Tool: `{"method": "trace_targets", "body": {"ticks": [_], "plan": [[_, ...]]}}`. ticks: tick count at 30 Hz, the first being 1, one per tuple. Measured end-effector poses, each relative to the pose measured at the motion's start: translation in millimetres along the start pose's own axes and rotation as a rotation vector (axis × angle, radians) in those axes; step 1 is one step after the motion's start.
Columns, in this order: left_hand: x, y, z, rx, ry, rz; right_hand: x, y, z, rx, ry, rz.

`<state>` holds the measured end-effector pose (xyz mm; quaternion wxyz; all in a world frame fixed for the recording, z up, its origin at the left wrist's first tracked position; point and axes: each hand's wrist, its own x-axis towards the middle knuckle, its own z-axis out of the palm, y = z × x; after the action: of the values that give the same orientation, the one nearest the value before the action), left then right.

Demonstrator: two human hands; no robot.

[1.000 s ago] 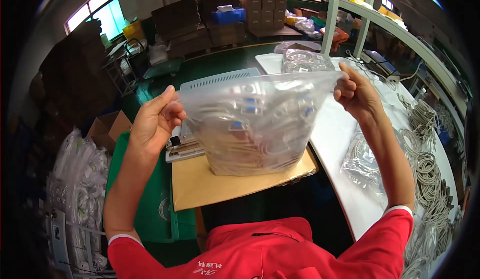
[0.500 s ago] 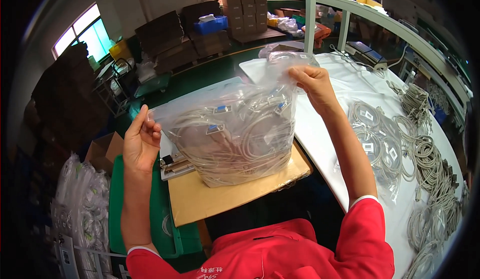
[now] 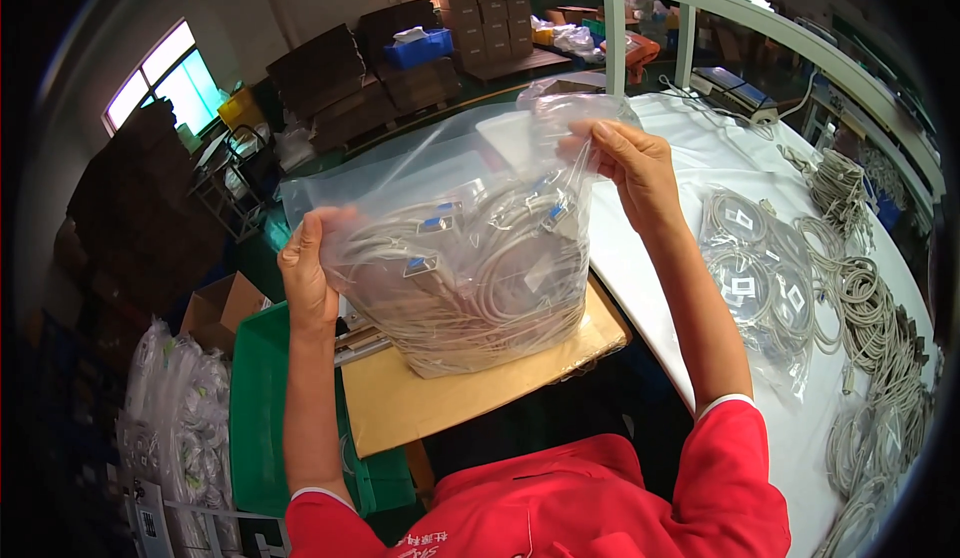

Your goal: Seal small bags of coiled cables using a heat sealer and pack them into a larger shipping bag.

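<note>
A large clear plastic bag (image 3: 470,248) stands upright on a tan cardboard-coloured board (image 3: 440,403). Inside it are several coiled grey cables (image 3: 520,273) with blue connectors (image 3: 437,224). At the bag's left side, below its loose upper edge, my left hand (image 3: 312,263) is closed on the plastic, its fingers partly seen through the film. My right hand (image 3: 632,163) pinches the upper right corner, holding that side up. Between the two hands the empty top of the bag spreads away from me.
On the right, a white-covered table (image 3: 650,288) carries bagged cable coils (image 3: 745,278) and a row of loose grey cables (image 3: 870,308). A green bin (image 3: 262,408) and wrapped plastic packs (image 3: 180,408) sit at left. A shelf post (image 3: 612,28) rises beyond the table.
My left hand has shifted right and inward from the bag's upper left corner to its side. The bag's top now flares out beyond it. My right hand keeps its grip.
</note>
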<state>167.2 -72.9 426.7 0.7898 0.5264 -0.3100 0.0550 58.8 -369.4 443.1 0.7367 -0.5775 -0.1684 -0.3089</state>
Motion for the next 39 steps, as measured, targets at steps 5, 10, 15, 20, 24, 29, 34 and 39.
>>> {"method": "trace_targets", "body": {"ticks": [5, 10, 15, 20, 24, 29, 34, 39], "plan": [[-8, 1, 10, -0.082, 0.157, 0.013, 1, 2, -10, -0.154, 0.161, -0.01], [-12, 5, 14, -0.073, 0.209, 0.041, 2, 1, -14, -0.237, 0.156, -0.094], [-16, 8, 15, -0.008, 0.265, 0.11, -3, -5, -8, -0.15, 0.17, -0.097], [-21, 10, 20, 0.006, 0.292, 0.122, -2, -15, 2, -0.238, 0.198, -0.066], [-23, 10, 20, -0.014, 0.314, 0.12, 1, -15, -12, -0.406, 0.056, -0.098], [-26, 9, 20, -0.018, 0.335, 0.12, -4, -10, -11, -0.231, 0.108, -0.087], [-28, 8, 17, -0.039, 0.336, 0.121, -3, -14, 5, -0.288, -0.033, 0.085], [-30, 12, 20, -0.027, 0.367, 0.147, -6, -17, -11, -0.561, 0.038, 0.117]]}}
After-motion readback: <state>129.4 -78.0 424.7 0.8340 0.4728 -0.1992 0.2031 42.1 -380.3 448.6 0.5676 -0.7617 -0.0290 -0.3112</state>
